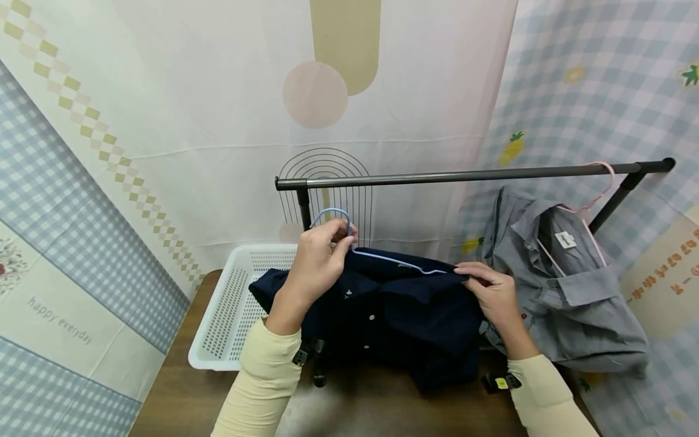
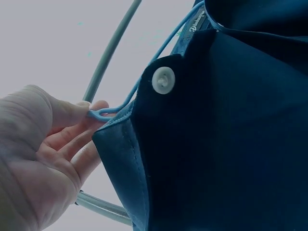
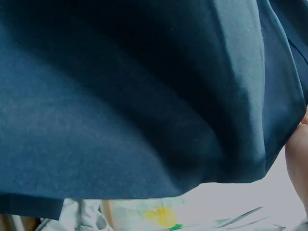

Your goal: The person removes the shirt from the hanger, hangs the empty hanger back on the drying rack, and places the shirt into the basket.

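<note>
A dark navy shirt (image 1: 349,303) with white buttons hangs between both hands above the table. My left hand (image 1: 322,249) pinches the blue hanger (image 1: 393,260) at the base of its hook; in the left wrist view thumb and fingers close on the hanger's neck beside the shirt collar (image 2: 130,144). One arm of the hanger runs right along the neckline, its end near the shirt's shoulder. There my right hand (image 1: 491,291) pinches the shoulder cloth between thumb and fingers. In the right wrist view the navy cloth (image 3: 120,120) fills most of the frame.
A black clothes rail (image 1: 437,178) spans behind the hands. On its right end a grey shirt (image 1: 584,309) hangs from a pink hanger (image 1: 595,200). A white perforated basket (image 1: 218,328) stands at the left on the brown table (image 1: 175,376). Patterned cloths cover the walls.
</note>
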`<state>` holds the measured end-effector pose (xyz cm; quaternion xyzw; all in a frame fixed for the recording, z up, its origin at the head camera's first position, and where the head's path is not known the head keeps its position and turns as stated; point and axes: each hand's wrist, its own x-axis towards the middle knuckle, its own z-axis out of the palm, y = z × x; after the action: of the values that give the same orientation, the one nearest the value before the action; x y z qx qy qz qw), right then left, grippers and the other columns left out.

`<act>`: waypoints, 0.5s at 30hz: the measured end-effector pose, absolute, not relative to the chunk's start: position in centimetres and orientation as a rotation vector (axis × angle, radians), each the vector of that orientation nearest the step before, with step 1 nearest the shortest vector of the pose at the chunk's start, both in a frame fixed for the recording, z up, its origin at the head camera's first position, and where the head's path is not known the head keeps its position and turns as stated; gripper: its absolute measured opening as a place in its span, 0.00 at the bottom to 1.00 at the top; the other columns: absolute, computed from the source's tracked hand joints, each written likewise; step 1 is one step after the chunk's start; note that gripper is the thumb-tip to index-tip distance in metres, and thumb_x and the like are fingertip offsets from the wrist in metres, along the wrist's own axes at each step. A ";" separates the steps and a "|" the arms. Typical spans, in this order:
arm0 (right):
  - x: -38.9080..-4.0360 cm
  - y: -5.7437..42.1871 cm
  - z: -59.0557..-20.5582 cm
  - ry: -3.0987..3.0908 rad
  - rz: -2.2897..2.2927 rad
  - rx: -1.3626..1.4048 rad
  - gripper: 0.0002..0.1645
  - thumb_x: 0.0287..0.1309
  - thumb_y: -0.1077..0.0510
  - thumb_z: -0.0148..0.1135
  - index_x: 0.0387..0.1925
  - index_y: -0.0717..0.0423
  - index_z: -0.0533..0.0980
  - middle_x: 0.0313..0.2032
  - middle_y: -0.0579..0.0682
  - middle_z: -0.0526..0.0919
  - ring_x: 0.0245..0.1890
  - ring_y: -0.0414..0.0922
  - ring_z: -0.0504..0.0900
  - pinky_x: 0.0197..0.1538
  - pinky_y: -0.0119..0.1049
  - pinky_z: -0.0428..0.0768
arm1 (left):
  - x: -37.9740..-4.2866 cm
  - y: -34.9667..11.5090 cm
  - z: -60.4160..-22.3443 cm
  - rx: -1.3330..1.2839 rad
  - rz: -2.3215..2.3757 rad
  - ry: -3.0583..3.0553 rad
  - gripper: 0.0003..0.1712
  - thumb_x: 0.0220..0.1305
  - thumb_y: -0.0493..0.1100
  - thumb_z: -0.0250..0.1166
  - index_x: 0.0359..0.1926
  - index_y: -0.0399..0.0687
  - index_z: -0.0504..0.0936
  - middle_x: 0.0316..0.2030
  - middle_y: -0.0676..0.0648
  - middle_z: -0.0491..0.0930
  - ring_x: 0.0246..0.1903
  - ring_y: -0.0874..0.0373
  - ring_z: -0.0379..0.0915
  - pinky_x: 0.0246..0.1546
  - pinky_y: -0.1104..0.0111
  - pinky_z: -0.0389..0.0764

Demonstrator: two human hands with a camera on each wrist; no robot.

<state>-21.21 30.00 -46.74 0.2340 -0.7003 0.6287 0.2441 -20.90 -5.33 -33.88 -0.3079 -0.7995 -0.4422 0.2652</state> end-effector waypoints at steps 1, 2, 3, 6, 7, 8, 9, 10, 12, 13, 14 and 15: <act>-21.3 30.1 -46.9 -1.915 1.719 0.632 0.08 0.61 0.81 0.60 0.39 0.80 0.83 0.46 0.40 0.90 0.51 0.37 0.86 0.51 0.24 0.83 | -20.9 -5.3 -33.9 -0.834 -1.194 -2.154 0.03 0.70 0.29 0.63 0.38 0.37 0.82 0.38 0.41 0.87 0.36 0.56 0.85 0.38 0.69 0.87; -21.3 30.1 -47.0 -1.916 1.723 0.624 0.08 0.61 0.81 0.60 0.40 0.80 0.83 0.46 0.39 0.90 0.51 0.37 0.86 0.52 0.24 0.82 | -21.0 -5.3 -33.9 -0.834 -1.192 -2.148 0.03 0.70 0.28 0.64 0.37 0.37 0.82 0.37 0.42 0.87 0.35 0.56 0.85 0.38 0.69 0.87; -21.3 30.2 -47.2 -1.915 1.735 0.614 0.08 0.61 0.81 0.61 0.40 0.80 0.83 0.46 0.39 0.90 0.51 0.37 0.86 0.52 0.24 0.82 | -21.0 -5.3 -33.9 -0.835 -1.189 -2.145 0.04 0.69 0.28 0.64 0.37 0.37 0.82 0.37 0.42 0.87 0.35 0.56 0.85 0.38 0.69 0.87; -21.5 30.4 -47.7 -1.891 1.795 0.602 0.08 0.60 0.81 0.61 0.40 0.81 0.82 0.45 0.39 0.90 0.52 0.36 0.86 0.53 0.24 0.82 | -21.0 -5.3 -34.0 -0.839 -1.173 -2.142 0.04 0.68 0.28 0.65 0.36 0.36 0.82 0.36 0.42 0.87 0.34 0.56 0.84 0.37 0.68 0.87; -21.5 30.4 -47.9 -1.876 1.818 0.602 0.08 0.60 0.81 0.61 0.40 0.82 0.82 0.45 0.39 0.90 0.52 0.36 0.86 0.54 0.24 0.82 | -21.0 -5.4 -34.0 -0.837 -1.164 -2.143 0.04 0.67 0.28 0.66 0.35 0.36 0.82 0.35 0.42 0.87 0.34 0.56 0.84 0.37 0.68 0.87; -21.6 30.4 -48.0 -1.853 1.854 0.606 0.08 0.60 0.81 0.61 0.41 0.82 0.82 0.45 0.40 0.91 0.52 0.37 0.86 0.54 0.24 0.82 | -21.0 -5.4 -34.0 -0.835 -1.158 -2.144 0.04 0.67 0.27 0.66 0.35 0.37 0.83 0.35 0.42 0.87 0.34 0.56 0.84 0.37 0.68 0.87; -21.7 30.4 -48.2 -1.829 1.888 0.609 0.08 0.60 0.81 0.61 0.41 0.83 0.81 0.44 0.41 0.91 0.52 0.37 0.86 0.54 0.25 0.82 | -21.0 -5.4 -34.0 -0.834 -1.155 -2.147 0.04 0.67 0.27 0.66 0.35 0.37 0.83 0.35 0.42 0.87 0.34 0.56 0.84 0.36 0.68 0.87; -21.7 30.4 -48.4 -1.793 1.934 0.624 0.09 0.60 0.82 0.60 0.42 0.83 0.81 0.44 0.43 0.91 0.53 0.39 0.86 0.54 0.26 0.82 | -21.0 -5.4 -34.0 -0.831 -1.157 -2.150 0.04 0.67 0.27 0.66 0.35 0.37 0.83 0.35 0.43 0.87 0.34 0.56 0.84 0.36 0.68 0.87; -21.8 30.3 -48.7 -1.732 2.015 0.634 0.11 0.60 0.82 0.59 0.43 0.80 0.83 0.44 0.45 0.91 0.53 0.40 0.86 0.54 0.27 0.83 | -21.0 -5.3 -34.0 -0.825 -1.163 -2.153 0.04 0.67 0.28 0.66 0.35 0.37 0.83 0.35 0.43 0.87 0.34 0.56 0.84 0.37 0.68 0.87; -21.8 30.2 -48.9 -1.694 2.059 0.636 0.12 0.61 0.82 0.59 0.43 0.79 0.83 0.44 0.47 0.91 0.53 0.42 0.86 0.53 0.28 0.84 | -21.0 -5.3 -34.0 -0.822 -1.172 -2.154 0.04 0.67 0.27 0.66 0.35 0.37 0.83 0.35 0.43 0.87 0.34 0.57 0.84 0.37 0.68 0.87; -21.9 30.2 -49.0 -1.656 2.106 0.633 0.12 0.61 0.81 0.60 0.44 0.77 0.84 0.45 0.48 0.91 0.53 0.43 0.86 0.53 0.28 0.84 | -21.0 -5.3 -34.0 -0.820 -1.180 -2.155 0.04 0.67 0.27 0.65 0.35 0.37 0.83 0.35 0.43 0.87 0.34 0.57 0.84 0.37 0.69 0.87; -21.9 30.1 -49.2 -1.615 2.146 0.638 0.12 0.62 0.80 0.60 0.44 0.76 0.84 0.45 0.50 0.91 0.52 0.43 0.86 0.52 0.29 0.85 | -21.0 -5.3 -34.0 -0.817 -1.189 -2.155 0.04 0.67 0.27 0.65 0.35 0.37 0.83 0.34 0.43 0.86 0.34 0.57 0.84 0.38 0.69 0.87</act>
<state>-21.93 30.11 -49.21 0.2268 -0.5745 0.7633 0.1892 -20.96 -5.26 -33.98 -0.3032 -0.8000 -0.4413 0.2708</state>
